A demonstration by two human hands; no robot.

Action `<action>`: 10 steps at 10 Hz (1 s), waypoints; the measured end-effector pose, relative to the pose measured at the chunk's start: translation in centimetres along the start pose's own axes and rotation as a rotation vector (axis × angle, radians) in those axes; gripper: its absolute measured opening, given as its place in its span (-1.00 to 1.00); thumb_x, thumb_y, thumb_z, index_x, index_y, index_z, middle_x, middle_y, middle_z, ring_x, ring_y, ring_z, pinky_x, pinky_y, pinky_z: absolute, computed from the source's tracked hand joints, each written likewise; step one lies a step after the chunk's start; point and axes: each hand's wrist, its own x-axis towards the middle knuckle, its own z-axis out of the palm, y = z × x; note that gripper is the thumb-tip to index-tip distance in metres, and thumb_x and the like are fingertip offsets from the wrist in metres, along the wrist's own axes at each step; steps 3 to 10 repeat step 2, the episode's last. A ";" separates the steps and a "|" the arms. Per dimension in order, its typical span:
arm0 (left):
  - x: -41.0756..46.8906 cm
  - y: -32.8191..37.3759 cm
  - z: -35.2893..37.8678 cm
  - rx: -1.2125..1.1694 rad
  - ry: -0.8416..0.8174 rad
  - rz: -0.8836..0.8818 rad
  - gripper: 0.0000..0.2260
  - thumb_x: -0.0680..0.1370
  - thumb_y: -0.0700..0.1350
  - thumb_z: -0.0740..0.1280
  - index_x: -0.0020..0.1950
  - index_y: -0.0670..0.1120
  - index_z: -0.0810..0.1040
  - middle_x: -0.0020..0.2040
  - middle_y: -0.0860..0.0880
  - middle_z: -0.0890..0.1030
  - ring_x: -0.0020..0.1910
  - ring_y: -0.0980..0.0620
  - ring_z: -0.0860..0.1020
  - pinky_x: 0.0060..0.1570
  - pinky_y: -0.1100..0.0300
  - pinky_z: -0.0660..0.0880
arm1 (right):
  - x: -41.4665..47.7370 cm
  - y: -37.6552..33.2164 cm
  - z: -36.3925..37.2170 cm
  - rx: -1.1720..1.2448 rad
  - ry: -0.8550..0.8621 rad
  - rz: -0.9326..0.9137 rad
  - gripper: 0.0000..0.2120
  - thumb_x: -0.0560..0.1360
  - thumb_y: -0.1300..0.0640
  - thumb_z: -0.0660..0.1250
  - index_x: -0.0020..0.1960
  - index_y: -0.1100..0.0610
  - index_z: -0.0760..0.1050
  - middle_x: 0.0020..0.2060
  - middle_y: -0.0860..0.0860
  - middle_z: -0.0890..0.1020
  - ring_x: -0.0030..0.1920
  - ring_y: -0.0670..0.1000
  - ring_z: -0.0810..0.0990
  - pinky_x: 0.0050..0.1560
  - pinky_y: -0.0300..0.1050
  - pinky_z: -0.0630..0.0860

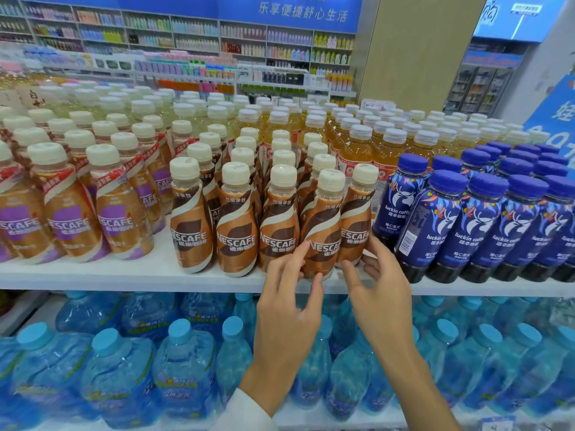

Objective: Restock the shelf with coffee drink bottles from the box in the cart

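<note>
Coffee bottle (322,231) upright at the shelf's (124,275) near edge. Left hand (289,297) and right hand (381,287), fingers loosely spread, touch it and its right neighbour (357,222); blue bottles (448,225) crowd the right.

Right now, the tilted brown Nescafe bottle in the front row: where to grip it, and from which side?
Probably at the narrow neck just under the cream cap, coming from the front and above. The tilted brown Nescafe bottle has a wide belly that sits tight against neighbouring bottles on both sides. The necks leave gaps, and the front is open.
</note>
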 end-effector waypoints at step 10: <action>-1.0 -2.1 -1.8 -0.019 -0.080 -0.008 -0.67 0.56 -0.16 0.43 0.34 -0.09 0.57 0.20 0.04 0.56 0.21 0.10 0.54 0.23 0.20 0.50 | -2.4 -0.2 0.2 -0.118 0.004 -0.046 -0.51 0.58 0.10 0.40 0.49 -0.01 0.39 0.33 -0.18 0.52 0.33 -0.22 0.46 0.32 -0.39 0.36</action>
